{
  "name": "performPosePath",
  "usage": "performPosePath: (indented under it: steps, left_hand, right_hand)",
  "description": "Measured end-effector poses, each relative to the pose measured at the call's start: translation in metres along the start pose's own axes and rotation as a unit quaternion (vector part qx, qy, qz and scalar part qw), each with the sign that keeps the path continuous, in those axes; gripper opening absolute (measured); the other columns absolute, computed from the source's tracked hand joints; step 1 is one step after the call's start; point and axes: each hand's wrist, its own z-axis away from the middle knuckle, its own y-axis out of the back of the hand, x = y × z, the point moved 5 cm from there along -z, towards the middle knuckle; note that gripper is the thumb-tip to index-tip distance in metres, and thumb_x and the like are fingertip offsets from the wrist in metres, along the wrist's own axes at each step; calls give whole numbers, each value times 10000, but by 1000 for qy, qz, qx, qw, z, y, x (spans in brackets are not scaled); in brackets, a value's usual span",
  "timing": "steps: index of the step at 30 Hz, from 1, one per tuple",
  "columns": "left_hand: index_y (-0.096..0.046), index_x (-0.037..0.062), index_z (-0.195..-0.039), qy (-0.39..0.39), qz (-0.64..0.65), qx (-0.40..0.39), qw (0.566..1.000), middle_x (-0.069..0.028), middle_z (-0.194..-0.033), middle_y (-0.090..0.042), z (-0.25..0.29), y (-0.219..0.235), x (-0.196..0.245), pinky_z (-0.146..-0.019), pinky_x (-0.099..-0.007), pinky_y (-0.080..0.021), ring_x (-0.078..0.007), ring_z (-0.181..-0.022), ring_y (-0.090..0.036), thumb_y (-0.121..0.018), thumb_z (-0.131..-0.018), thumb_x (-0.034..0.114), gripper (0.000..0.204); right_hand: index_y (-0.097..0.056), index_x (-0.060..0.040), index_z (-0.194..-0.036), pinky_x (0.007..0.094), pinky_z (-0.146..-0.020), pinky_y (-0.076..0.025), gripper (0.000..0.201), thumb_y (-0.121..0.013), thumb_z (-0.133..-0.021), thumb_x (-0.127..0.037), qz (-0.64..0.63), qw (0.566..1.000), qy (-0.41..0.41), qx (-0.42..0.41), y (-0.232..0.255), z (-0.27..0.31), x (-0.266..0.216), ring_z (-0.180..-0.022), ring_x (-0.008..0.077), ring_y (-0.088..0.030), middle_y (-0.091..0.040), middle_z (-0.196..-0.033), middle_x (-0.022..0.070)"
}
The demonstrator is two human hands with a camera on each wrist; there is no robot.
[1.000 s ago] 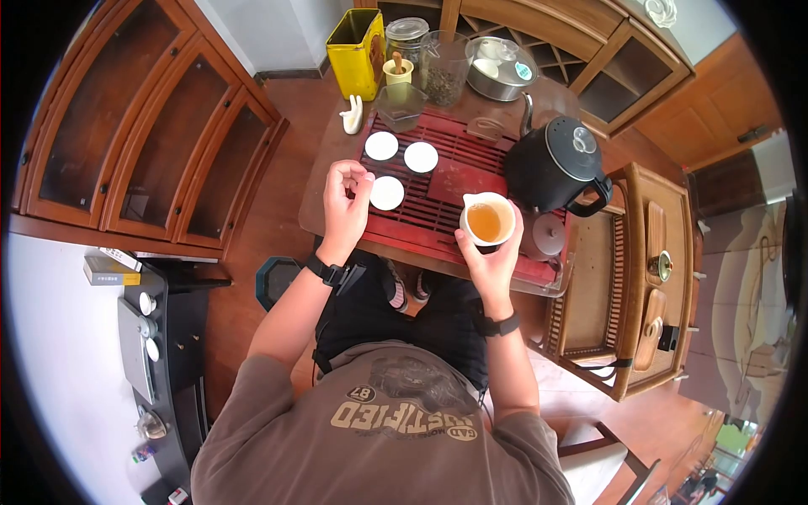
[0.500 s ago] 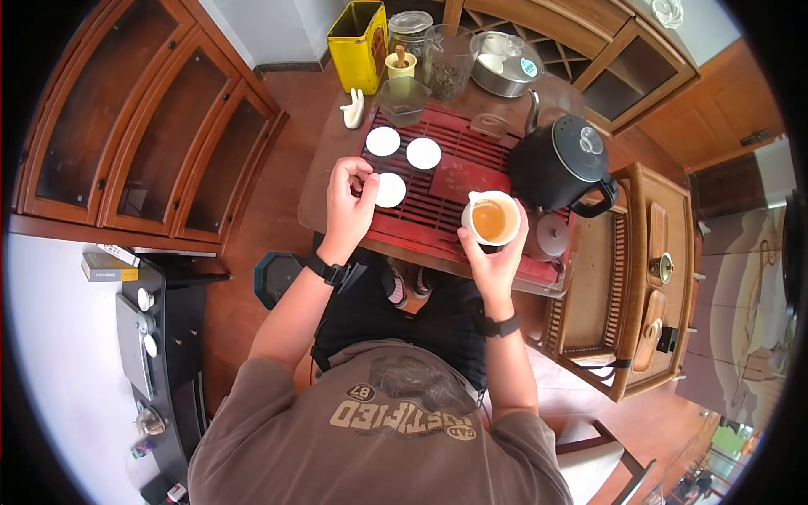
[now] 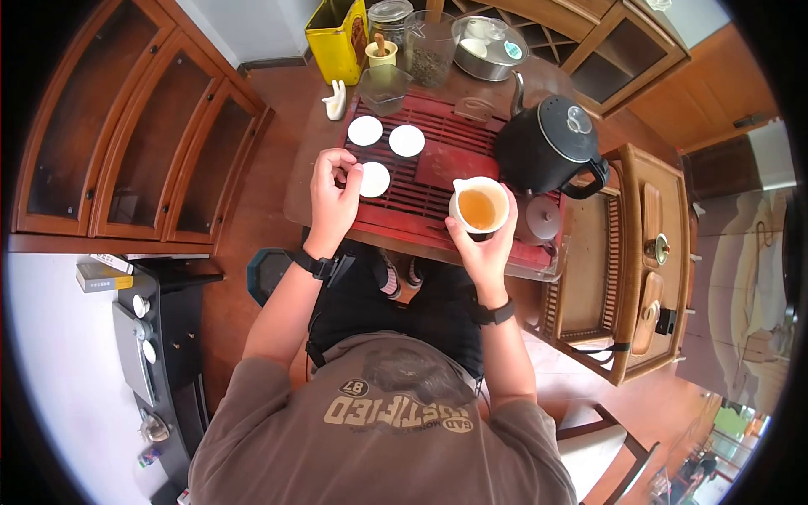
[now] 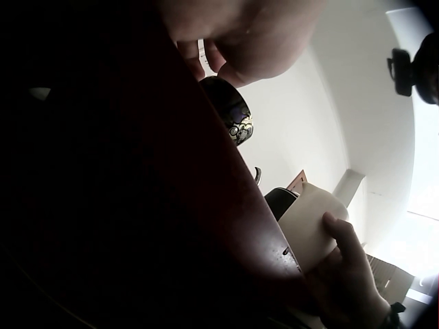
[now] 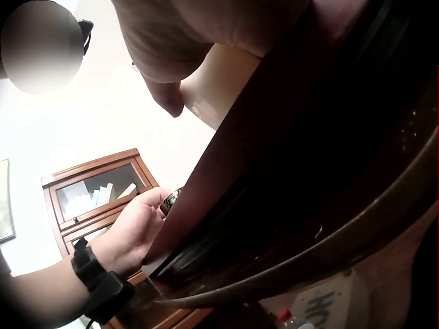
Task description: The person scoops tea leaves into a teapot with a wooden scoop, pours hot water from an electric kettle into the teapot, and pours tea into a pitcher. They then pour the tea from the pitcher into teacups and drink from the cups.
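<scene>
In the head view, my right hand (image 3: 486, 252) grips a white tea pitcher (image 3: 498, 199) by its sides, over the front right of a red slatted tea tray (image 3: 383, 217). Amber tea (image 3: 476, 209) lies inside the pitcher, and its spout points up and left. My left hand (image 3: 335, 195) has loosely curled fingers right beside the nearest teacup (image 3: 374, 180). That cup is white inside; the left wrist view shows its dark patterned outside (image 4: 233, 113) just below the fingers. Two more teacups stand behind it, one at the left (image 3: 365, 130) and one further right (image 3: 406, 140).
A black electric kettle (image 3: 549, 156) and a brownish lidded teapot (image 3: 540, 219) stand at the right. Along the back are a yellow tin (image 3: 332, 46), glass jars (image 3: 427, 59), a round metal pot (image 3: 488, 63) and a white hand-shaped figurine (image 3: 335, 101). A wicker cart (image 3: 627, 278) borders the table.
The whole head view has shifted, so the table sits slightly further up and left. My right hand keeps its grip on the tea pitcher, and my left hand stays beside the same teacup.
</scene>
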Motion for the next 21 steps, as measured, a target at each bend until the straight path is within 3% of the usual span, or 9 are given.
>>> performPosePath:
  steps: [8, 14, 21]
  left_hand:
    - [-579, 32, -1084, 2, 1, -2, 1000, -27, -1052, -609, 0, -1, 2, -758, -247, -482, -78, -808, -562, -648, -979, -14, 133]
    - [-581, 34, -1054, -2, -2, 4, 1000, -37, -987, -600, -1, -1, 7, -739, -279, -477, -122, -809, -562, -671, -946, -1, 145]
    - [-582, 26, -1044, 4, -37, -11, 999, -61, -976, -613, -2, -1, 11, -747, -308, -487, -168, -832, -598, -702, -936, 50, 163]
  right_hand:
    - [-363, 30, -1510, 387, -1103, -454, 938, -912, -781, -187, -18, 1000, 0, -5, 1, 1, 3, -1291, 257, -568, -531, -1391, 163]
    - [-371, 26, -1504, 389, -1107, -452, 929, -915, -784, -195, 1, 1000, 16, -7, 0, 1, 2, -1292, 255, -567, -535, -1389, 159]
    - [-368, 12, -1505, 384, -1120, -447, 905, -908, -800, -160, -63, 997, -20, -49, -2, -11, -23, -1300, 241, -563, -530, -1403, 143]
